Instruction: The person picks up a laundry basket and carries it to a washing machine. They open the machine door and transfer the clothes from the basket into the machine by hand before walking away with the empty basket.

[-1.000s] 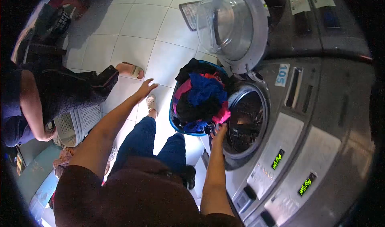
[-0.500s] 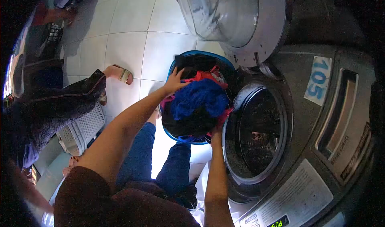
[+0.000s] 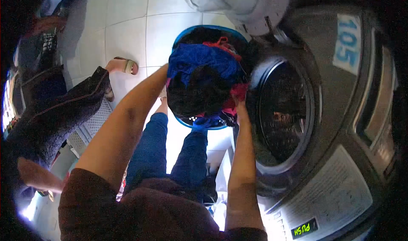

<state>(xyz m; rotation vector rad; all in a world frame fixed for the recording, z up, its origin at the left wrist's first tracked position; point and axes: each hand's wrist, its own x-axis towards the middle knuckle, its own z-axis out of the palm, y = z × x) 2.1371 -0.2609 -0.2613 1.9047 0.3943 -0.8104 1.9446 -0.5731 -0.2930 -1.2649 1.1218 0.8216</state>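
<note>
A blue-rimmed laundry basket (image 3: 180, 122) stands by the washing machine, heaped with clothes. Across the heap lies a blue cloth (image 3: 212, 64), with a dark garment (image 3: 199, 94) below it. Red fabric (image 3: 223, 43) shows near the far rim. My left hand reaches in at the basket's left side; blue cloth covers it, so its fingers are hidden. On the right side of the heap, my right hand (image 3: 241, 99) is closed on a pink cloth (image 3: 238, 89), its fingertips buried in the fabric.
Right of the basket is the front-load washing machine (image 3: 327, 113) with its round opening (image 3: 282, 113) uncovered. Its door (image 3: 255, 11) hangs open at the far side. Another person's leg (image 3: 72, 94) and foot (image 3: 125, 65) are on the left, near a pale plastic basket (image 3: 91, 124).
My left hand has gone from lying on the heap to under the blue cloth, which now spreads further left. The view has shifted, and another person's hand has moved in at lower left.
</note>
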